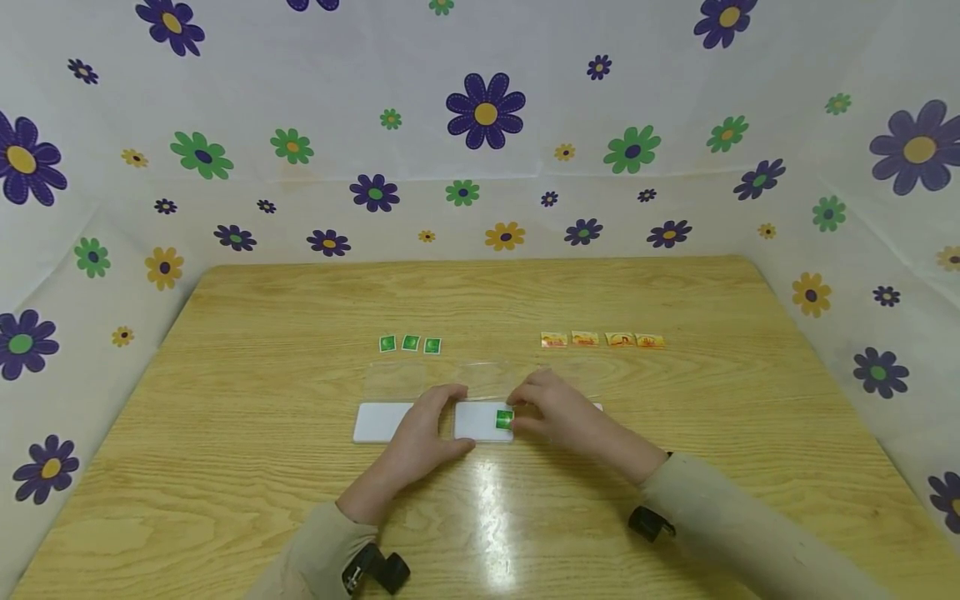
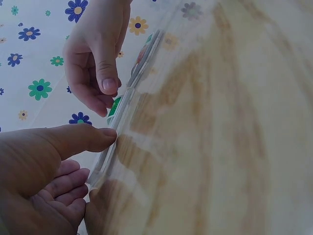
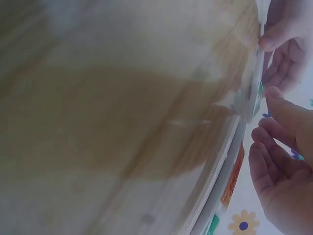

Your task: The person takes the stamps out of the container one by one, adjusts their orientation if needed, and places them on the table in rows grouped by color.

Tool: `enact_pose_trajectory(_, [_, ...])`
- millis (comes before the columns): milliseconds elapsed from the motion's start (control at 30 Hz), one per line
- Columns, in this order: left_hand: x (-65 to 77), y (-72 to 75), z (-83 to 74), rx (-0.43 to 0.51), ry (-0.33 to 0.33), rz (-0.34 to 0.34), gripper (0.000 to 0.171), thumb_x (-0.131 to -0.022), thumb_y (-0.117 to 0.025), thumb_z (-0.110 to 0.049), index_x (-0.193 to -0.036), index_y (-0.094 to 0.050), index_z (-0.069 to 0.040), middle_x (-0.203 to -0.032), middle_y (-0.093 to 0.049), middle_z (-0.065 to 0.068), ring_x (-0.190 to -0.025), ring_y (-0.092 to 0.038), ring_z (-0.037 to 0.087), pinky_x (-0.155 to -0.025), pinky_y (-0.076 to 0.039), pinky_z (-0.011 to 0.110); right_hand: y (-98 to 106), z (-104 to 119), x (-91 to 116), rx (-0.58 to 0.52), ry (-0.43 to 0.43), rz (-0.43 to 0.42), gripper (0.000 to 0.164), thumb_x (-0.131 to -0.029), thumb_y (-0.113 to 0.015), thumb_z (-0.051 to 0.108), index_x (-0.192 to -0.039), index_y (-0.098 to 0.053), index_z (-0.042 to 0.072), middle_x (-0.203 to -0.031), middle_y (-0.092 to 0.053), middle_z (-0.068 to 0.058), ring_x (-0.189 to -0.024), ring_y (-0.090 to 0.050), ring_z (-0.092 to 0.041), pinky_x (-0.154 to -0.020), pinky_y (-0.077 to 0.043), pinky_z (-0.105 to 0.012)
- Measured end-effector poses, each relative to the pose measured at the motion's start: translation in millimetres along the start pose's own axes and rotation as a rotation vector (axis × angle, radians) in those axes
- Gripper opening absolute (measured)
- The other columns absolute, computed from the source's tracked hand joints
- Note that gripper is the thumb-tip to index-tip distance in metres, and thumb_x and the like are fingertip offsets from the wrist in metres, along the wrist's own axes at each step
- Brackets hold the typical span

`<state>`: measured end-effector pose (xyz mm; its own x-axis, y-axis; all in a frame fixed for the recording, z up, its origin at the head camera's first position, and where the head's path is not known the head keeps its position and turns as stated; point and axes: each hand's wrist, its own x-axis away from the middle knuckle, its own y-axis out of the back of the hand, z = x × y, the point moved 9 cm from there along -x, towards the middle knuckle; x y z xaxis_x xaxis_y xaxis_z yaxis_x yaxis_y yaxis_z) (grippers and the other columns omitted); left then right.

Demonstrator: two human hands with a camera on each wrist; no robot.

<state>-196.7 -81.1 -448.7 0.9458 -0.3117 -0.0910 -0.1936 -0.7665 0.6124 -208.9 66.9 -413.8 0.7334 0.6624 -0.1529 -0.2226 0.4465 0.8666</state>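
On the table lies a white rectangular panel with a clear rim (image 1: pixel 474 421), a small green stamp-like square (image 1: pixel 504 419) on its right end. My left hand (image 1: pixel 423 437) holds this panel by its sides, thumb on the near edge, fingers at the far edge. Beside the green square is my right hand (image 1: pixel 555 412), thumb close to it, fingers loosely bent, seemingly gripping nothing. A similar white panel (image 1: pixel 378 422) lies to the left. A third panel (image 1: pixel 597 407) is mostly hidden by my right hand; the right wrist view shows an orange picture piece (image 3: pixel 233 175) on it.
Behind the panels lie clear plastic covers (image 1: pixel 395 380). Farther back sit three green squares (image 1: pixel 410 342) on the left and several orange picture pieces (image 1: pixel 585 338) on the right. Flower-printed cloth (image 1: pixel 420 158) borders the wooden table (image 1: pixel 247 350).
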Motion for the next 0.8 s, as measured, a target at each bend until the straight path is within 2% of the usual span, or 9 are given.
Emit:
enact_pose_trajectory(233, [-0.3,-0.4,0.0,0.002,0.005,0.005,0.063,-0.074,-0.083,-0.011,-0.128,-0.052,-0.002,-0.128,-0.055,0.010,-0.124,-0.046,0.027,-0.104,-0.036,0.042,-6.7,6.2,-2.7,-0.001,0.033,0.042,0.025,-0.080,-0.078,0.020,-0.098,-0.070,0.004,-0.094,-0.062,-0.002,-0.084,-0.055,-0.014,-0.070,-0.049,-0.025])
enact_pose_trajectory(800, [0.5,0.5,-1.0,0.001,0.011,0.002,0.063,-0.074,-0.083,-0.010,-0.128,-0.052,-0.002,-0.127,-0.055,0.011,-0.123,-0.047,0.027,-0.104,-0.037,0.043,-9.1,11.1,-5.0,0.034,0.050,0.043,0.020,-0.081,-0.076,0.015,-0.097,-0.071,0.005,-0.093,-0.061,-0.002,-0.085,-0.054,-0.014,-0.072,-0.050,-0.025])
